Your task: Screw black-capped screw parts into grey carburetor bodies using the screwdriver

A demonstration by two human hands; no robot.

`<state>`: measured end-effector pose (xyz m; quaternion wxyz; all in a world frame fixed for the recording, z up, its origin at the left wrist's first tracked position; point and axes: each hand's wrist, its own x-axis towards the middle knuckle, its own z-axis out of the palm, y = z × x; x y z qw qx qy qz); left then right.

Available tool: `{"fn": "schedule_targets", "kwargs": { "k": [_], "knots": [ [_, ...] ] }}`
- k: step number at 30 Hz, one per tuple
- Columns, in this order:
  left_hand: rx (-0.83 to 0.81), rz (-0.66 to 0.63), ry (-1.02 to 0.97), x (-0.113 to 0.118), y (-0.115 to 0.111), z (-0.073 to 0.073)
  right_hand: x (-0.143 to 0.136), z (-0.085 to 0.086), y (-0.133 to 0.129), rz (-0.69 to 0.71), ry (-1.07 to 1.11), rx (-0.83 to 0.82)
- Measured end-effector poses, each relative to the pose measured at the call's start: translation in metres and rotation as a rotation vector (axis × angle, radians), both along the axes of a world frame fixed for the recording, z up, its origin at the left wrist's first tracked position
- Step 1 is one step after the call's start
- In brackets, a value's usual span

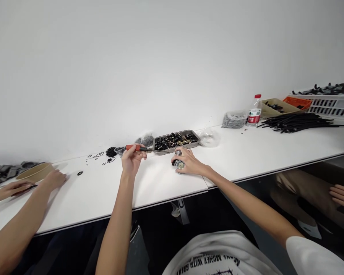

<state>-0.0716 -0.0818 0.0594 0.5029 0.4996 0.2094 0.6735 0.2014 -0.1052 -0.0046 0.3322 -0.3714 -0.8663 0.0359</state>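
My left hand [133, 158] is closed around the red and black handle of a screwdriver [136, 148]. Its thin metal shaft points right, the tip close to my right hand [189, 162]. That hand grips a small round metal part with black sections [179, 164] just above or on the white table; I cannot tell its exact kind. Right behind both hands lies a metal tray [196, 142] filled with small black and brass-coloured pieces.
Black rings [111, 160] and a clear bag of dark parts [145, 139] lie left of the tray. Rightward are a bag of grey parts [234, 119], a bottle [254, 111], black tubes [298, 122] and a white crate [332, 105]. A co-worker's hands [53, 179] work at left beside a beige bowl [37, 172].
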Motion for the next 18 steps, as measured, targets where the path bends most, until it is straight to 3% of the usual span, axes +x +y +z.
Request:
{"fn": "schedule_targets", "kwargs": {
  "k": [4, 9, 18],
  "knots": [
    [0.075, -0.025, 0.101, 0.009, -0.024, 0.008, 0.000, 0.000, -0.002, -0.001, -0.024, 0.010],
    [0.141, -0.085, 0.248, 0.017, -0.044, 0.009, -0.001, -0.002, -0.003, -0.025, -0.041, 0.047],
    [0.169, -0.094, 0.312, 0.025, -0.049, 0.006, -0.001, -0.001, -0.005, -0.051, -0.091, 0.057]
  ]
}}
